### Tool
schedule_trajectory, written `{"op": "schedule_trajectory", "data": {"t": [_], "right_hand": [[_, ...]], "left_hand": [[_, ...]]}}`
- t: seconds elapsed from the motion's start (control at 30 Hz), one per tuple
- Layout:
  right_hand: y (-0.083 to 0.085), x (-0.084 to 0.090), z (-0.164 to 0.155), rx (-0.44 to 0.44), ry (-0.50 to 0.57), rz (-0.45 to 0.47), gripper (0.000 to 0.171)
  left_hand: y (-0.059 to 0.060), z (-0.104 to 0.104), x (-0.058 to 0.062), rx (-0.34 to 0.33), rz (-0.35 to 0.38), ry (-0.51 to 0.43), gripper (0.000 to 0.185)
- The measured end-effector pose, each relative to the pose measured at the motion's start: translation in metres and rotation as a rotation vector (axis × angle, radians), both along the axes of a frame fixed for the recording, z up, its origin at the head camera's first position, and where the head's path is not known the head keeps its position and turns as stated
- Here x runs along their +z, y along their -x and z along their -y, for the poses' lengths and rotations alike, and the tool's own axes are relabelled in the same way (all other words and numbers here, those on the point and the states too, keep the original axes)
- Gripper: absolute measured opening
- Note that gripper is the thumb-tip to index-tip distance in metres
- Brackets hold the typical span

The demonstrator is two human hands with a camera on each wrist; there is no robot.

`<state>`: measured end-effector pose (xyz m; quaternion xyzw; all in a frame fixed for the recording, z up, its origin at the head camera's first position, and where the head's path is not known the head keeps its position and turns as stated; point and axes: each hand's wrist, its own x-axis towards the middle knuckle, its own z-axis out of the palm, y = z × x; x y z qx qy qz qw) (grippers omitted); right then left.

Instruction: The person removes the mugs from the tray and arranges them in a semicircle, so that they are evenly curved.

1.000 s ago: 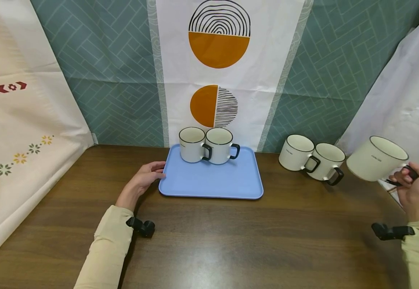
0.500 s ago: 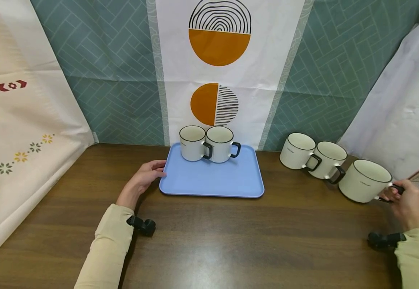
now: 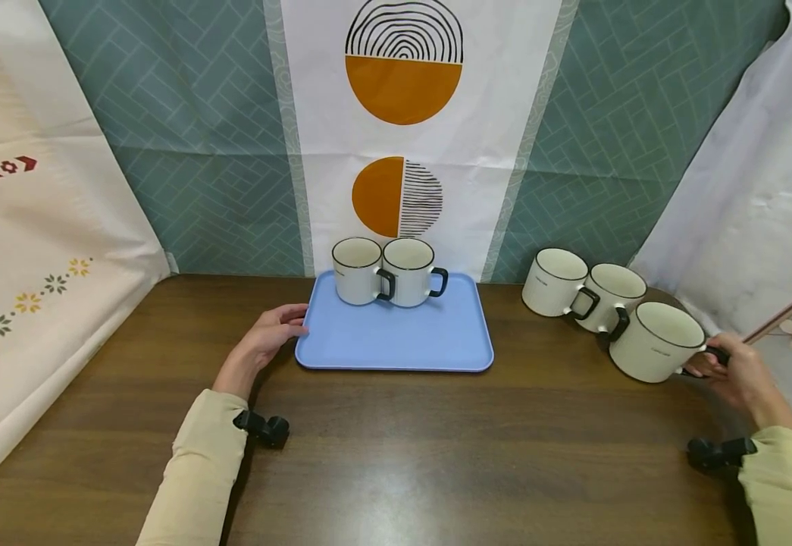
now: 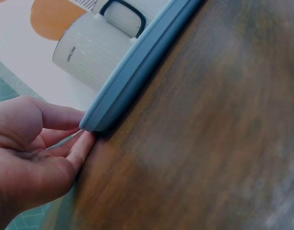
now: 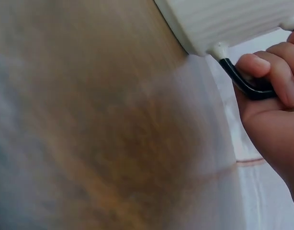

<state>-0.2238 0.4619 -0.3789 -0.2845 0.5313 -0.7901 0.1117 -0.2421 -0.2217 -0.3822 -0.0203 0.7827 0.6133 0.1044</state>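
Here, seen from the head camera, the right hand (image 3: 743, 373) grips the black handle of a white mug (image 3: 655, 343) at the table's right side, just in front of two more mugs (image 3: 583, 290); whether its base rests on the wood cannot be told. The left hand (image 3: 267, 339) lies flat on the table (image 3: 396, 455), its relaxed fingers touching the left edge of the blue tray (image 3: 396, 341), which carries a pair of mugs (image 3: 385, 271) at its far rim. My reading is that the work in hand is getting this mug onto the tray; the next move would call for a lift clear of its neighbours and a carry leftward to the bare part of the tray (the near half looks free). Both forearms reach forward in beige sleeves, well apart.

From the left wrist camera, the fingertips (image 4: 84, 143) sit loosely extended against the tray's corner (image 4: 96, 122), steadying it, with one tray mug (image 4: 92, 50) above.

From the right wrist camera, curled fingers (image 5: 276, 72) wrap the mug's dark handle (image 5: 245, 84); the white mug wall (image 5: 223, 21) fills the top (the picture is blurred).
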Motion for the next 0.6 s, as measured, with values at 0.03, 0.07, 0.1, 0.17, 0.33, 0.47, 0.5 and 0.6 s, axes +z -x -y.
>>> {"op": "schedule_trajectory", "data": {"t": [0.03,0.07,0.1,0.17,0.33,0.47,0.5,0.6], "right_hand": [[0.000,0.001,0.001,0.032,-0.013,0.006,0.044],[0.000,0.002,0.003,0.046,-0.039,0.008,0.044],[0.000,0.002,0.004,0.064,-0.055,0.013,0.044],[0.000,0.004,0.007,0.083,-0.095,0.023,0.043],[-0.003,0.005,0.012,0.082,-0.086,0.080,0.050],[-0.004,0.003,0.010,0.076,-0.009,0.140,0.058],[-0.004,0.002,0.009,0.086,-0.001,0.139,0.057],[-0.004,0.002,0.007,0.073,-0.022,0.087,0.051]], "left_hand": [[0.000,0.000,0.000,-0.001,-0.001,0.000,0.057],[0.000,0.000,0.000,-0.004,-0.003,0.002,0.057],[0.000,0.000,0.000,0.000,-0.001,0.001,0.057],[0.000,0.000,0.000,-0.001,-0.007,0.001,0.057],[0.001,0.001,-0.001,0.003,-0.007,0.000,0.057],[0.001,0.001,-0.002,0.006,-0.008,0.000,0.056],[0.001,0.001,-0.002,0.006,-0.009,0.000,0.056],[0.001,0.000,-0.002,0.004,-0.014,-0.006,0.056]]}}
